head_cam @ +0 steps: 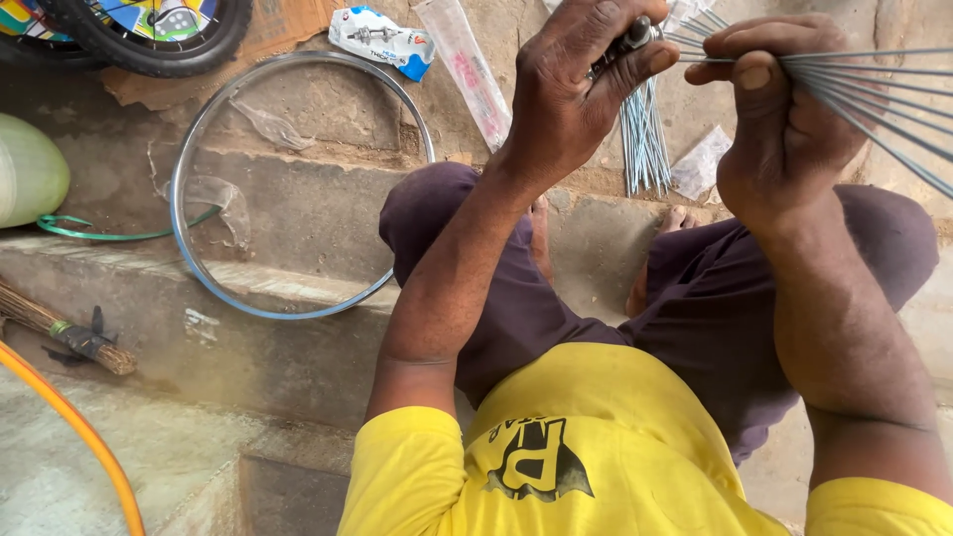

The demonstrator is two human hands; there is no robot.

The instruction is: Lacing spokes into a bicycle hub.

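Left hand [571, 94] is closed around a small dark metal hub [635, 38], thumb and fingers [645, 62] pinching it near the top edge of view. Right hand [784, 119] is closed too, fingers curled over a fan of thin steel spokes [874, 84] that run from the hub out past the right edge. Both hands are held up in the air over the person's knees, close together, almost touching.

Risks: the spokes splay loosely, so a slack grip likely lets some slide out of the hub or drop; their free ends are out of view, so a snag there cannot be ruled out. The hub is mostly hidden by the left hand, so seating cannot be checked.

Room: open air between the knees; concrete steps [298, 218] below. A bare wheel rim [189, 149] leans on the steps well to the left, a spare spoke bundle [645, 144] lies just beyond the hands, plastic packets [382, 40] near the top. A broom [60, 333] and an orange hose [89, 437] sit far left, well apart.
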